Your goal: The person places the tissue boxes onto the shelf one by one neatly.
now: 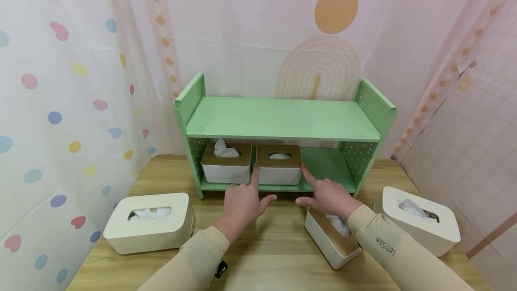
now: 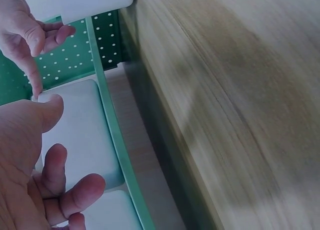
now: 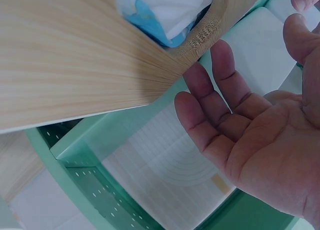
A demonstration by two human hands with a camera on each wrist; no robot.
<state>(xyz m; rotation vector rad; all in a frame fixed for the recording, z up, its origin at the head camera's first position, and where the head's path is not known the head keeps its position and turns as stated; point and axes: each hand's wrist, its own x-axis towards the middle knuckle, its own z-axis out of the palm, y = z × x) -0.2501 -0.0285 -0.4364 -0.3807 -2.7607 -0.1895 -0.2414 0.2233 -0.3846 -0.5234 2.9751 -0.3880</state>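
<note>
A tissue box with a white body and wooden lid (image 1: 278, 175) stands on the lower level of a green shelf (image 1: 282, 118). My left hand (image 1: 243, 203) points its index finger at the box's left front corner, fingertip right at the edge. From the other side, my right hand (image 1: 331, 196) puts its index fingertip at the right front corner. Both thumbs stick out toward each other. In the right wrist view, the other fingers of the right hand (image 3: 255, 125) are loosely bent, with nothing in the palm. Left of this box sits a matching tissue box (image 1: 226, 174), a tissue poking up.
A cream tissue box (image 1: 151, 230) rests on the wooden table (image 1: 266, 241) at the left, and another cream tissue box (image 1: 420, 223) at the right. Partly under my right forearm lies a wooden-lidded tissue box (image 1: 329, 241), set at an angle. Patterned curtains (image 1: 250, 35) hang behind.
</note>
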